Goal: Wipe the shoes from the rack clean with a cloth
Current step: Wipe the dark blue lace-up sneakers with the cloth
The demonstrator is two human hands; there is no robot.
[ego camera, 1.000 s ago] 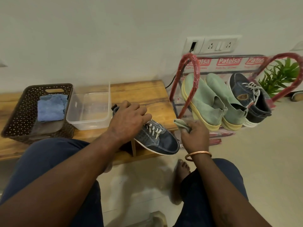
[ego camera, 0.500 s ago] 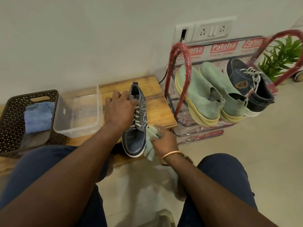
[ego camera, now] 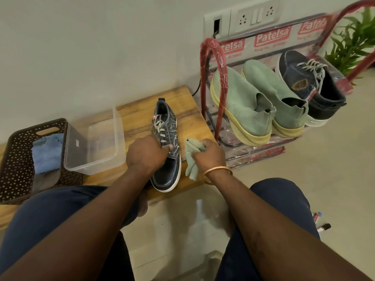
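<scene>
A dark blue laced sneaker [ego camera: 167, 142] stands on its sole on the wooden bench [ego camera: 190, 110], toe toward me. My left hand [ego camera: 147, 156] grips its middle from the left side. My right hand [ego camera: 209, 156] is closed on a crumpled pale green cloth [ego camera: 191, 159] just right of the sneaker; the cloth hangs a little apart from the shoe's side. The red shoe rack [ego camera: 215, 63] to the right holds two green slip-on shoes [ego camera: 243, 104] and a second dark blue sneaker [ego camera: 310, 86].
A clear plastic tub [ego camera: 95, 145] sits left of the sneaker on the bench. Beside it a brown perforated basket [ego camera: 18, 159] holds a blue cloth [ego camera: 47, 153]. A wall socket panel [ego camera: 241, 19], a plant [ego camera: 353, 41] and markers [ego camera: 320, 222] on the floor are at right.
The sneaker went from lying slanted across the bench edge to standing lengthwise, toe toward me. My right hand brought the cloth to the shoe's side, then drew slightly away to the right.
</scene>
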